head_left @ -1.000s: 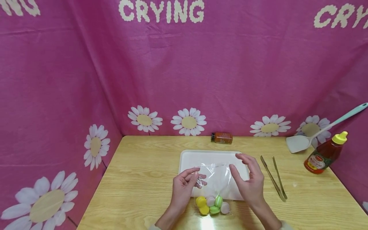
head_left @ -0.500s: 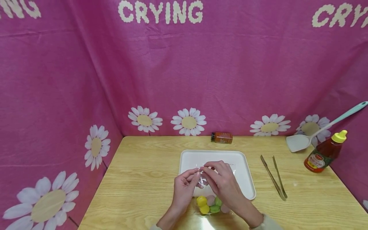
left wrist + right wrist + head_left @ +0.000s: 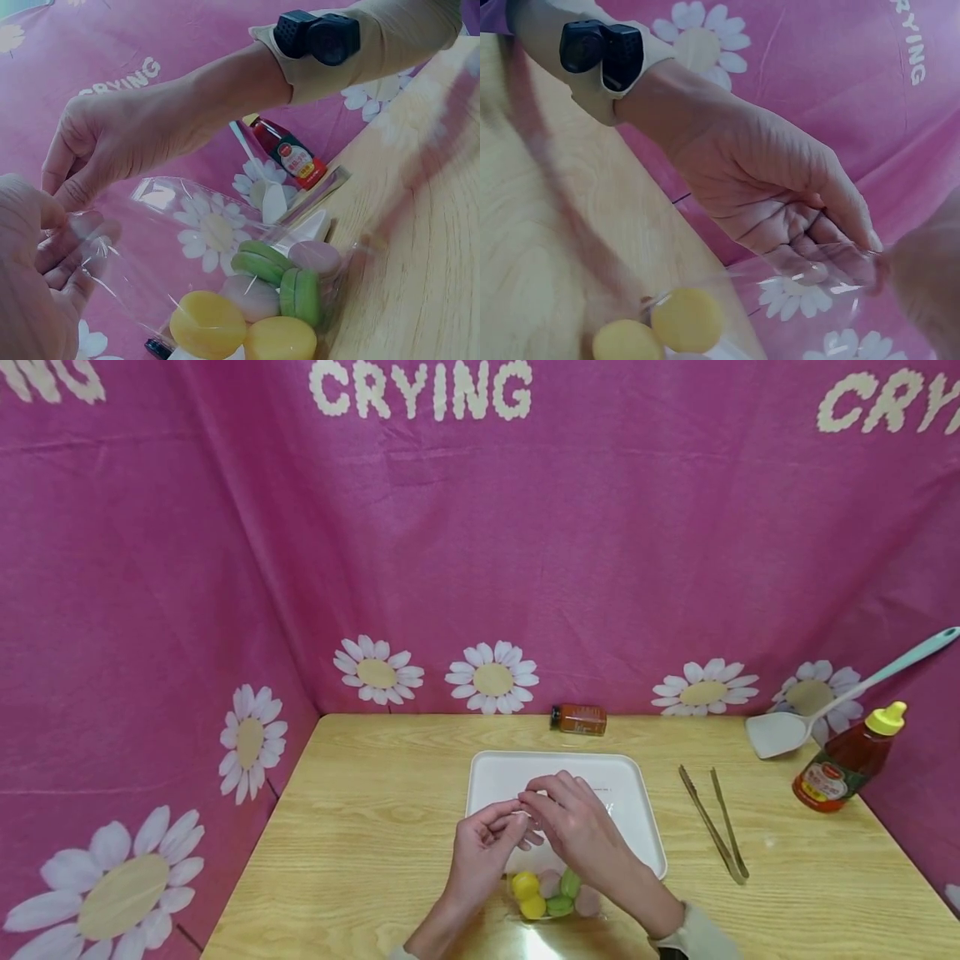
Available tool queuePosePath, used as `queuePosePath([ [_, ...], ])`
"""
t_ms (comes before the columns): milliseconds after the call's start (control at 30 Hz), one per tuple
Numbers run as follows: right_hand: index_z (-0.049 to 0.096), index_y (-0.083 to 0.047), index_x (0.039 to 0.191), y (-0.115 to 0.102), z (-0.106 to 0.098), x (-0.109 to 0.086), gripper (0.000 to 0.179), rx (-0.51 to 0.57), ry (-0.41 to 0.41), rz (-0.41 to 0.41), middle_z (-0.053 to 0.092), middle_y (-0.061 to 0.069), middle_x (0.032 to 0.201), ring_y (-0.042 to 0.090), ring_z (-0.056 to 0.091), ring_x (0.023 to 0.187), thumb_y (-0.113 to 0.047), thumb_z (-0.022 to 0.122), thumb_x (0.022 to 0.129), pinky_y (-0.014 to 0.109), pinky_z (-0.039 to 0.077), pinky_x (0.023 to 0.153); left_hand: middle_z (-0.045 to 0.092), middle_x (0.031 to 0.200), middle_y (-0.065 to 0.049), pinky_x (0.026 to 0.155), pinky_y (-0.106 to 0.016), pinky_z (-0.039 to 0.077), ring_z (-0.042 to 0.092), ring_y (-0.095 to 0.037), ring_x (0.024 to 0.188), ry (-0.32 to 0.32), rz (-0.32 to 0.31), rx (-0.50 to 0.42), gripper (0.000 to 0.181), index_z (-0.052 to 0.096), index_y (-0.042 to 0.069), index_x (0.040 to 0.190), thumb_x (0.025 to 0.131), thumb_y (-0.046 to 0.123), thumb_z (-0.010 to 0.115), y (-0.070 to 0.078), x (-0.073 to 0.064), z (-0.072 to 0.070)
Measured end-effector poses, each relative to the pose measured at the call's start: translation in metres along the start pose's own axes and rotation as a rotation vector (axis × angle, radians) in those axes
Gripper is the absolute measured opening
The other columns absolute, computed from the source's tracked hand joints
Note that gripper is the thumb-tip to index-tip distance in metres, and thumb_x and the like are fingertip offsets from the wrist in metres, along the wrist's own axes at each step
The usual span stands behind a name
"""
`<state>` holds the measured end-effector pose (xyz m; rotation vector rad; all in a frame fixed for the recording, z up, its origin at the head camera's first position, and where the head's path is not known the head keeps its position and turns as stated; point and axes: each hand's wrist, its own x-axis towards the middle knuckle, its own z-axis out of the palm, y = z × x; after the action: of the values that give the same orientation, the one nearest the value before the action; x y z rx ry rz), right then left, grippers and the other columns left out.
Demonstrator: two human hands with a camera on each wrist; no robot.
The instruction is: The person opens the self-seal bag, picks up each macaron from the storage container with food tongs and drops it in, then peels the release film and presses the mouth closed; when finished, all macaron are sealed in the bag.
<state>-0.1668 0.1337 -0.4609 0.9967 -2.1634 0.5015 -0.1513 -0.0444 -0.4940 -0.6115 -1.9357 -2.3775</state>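
Observation:
A clear plastic bag (image 3: pixel 154 281) hangs over the front edge of a white tray (image 3: pixel 643 831), its mouth upward. Low in the bag sit several macarons: yellow ones (image 3: pixel 528 893), green ones (image 3: pixel 560 906) and pale lilac ones (image 3: pixel 587 902). My left hand (image 3: pixel 482 850) pinches the bag's upper left corner between thumb and forefinger, its other fingers behind the film. Reaching across the bag, my right hand (image 3: pixel 583 827) pinches the rim at that same corner, fingertips against the left hand's. The right hand covers part of the bag in the head view.
Metal tongs (image 3: pixel 716 831) lie to the right of the tray. A red sauce bottle (image 3: pixel 843 768) with a yellow cap stands farther right, near a white spatula (image 3: pixel 780 733) leaning on the pink cloth (image 3: pixel 600 568). Behind the tray lies a small spice jar (image 3: pixel 581 719).
My right hand, apart from the bag with spread fingers a second ago, has moved left to the corner that my left hand holds and now pinches it. My left hand has hardly moved.

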Motion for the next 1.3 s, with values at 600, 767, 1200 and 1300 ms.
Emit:
queuePosePath([
  [600,0.073,-0.009,0.099,0.007,-0.011,0.014,0.01,-0.073,-0.074,-0.122,0.068,0.001,0.101,0.019,0.059,0.091,-0.015,0.069,0.094,0.03,0.048,0.072,0.076,0.095,-0.026,0.076,-0.029,0.062,0.076,-0.022,0.082,-0.035,0.023,0.122,0.023,0.066,-0.006,0.124,0.104,0.004,0.06,0.009,-0.002,0.001],
  [767,0.074,-0.008,0.1,0.008,-0.014,0.016,0.01,-0.08,-0.081,-0.161,0.069,0.0,0.1,0.019,0.06,0.091,-0.011,0.071,0.091,0.031,0.049,0.073,0.076,0.091,-0.023,0.077,-0.028,0.061,0.076,-0.024,0.081,-0.044,0.077,0.162,0.02,0.066,-0.004,0.122,0.104,0.001,0.059,0.007,-0.002,0.002],
  [1200,0.069,-0.008,0.093,0.011,-0.017,0.018,0.018,0.011,-0.051,-0.122,0.067,0.001,0.096,0.019,0.06,0.089,-0.017,0.058,0.104,0.032,0.05,0.073,0.075,0.084,-0.021,0.077,-0.026,0.06,0.074,-0.029,0.077,-0.048,0.204,0.18,0.02,0.066,-0.004,0.121,0.101,-0.003,0.06,0.0,-0.004,0.005],
  [1300,0.068,-0.009,0.092,0.013,-0.016,0.017,0.023,0.063,-0.053,-0.069,0.067,0.001,0.095,0.019,0.06,0.09,-0.021,0.054,0.106,0.033,0.05,0.076,0.076,0.085,-0.02,0.078,-0.026,0.06,0.074,-0.03,0.077,-0.041,0.218,0.191,0.021,0.065,-0.004,0.122,0.101,-0.003,0.061,0.0,-0.004,0.006],
])
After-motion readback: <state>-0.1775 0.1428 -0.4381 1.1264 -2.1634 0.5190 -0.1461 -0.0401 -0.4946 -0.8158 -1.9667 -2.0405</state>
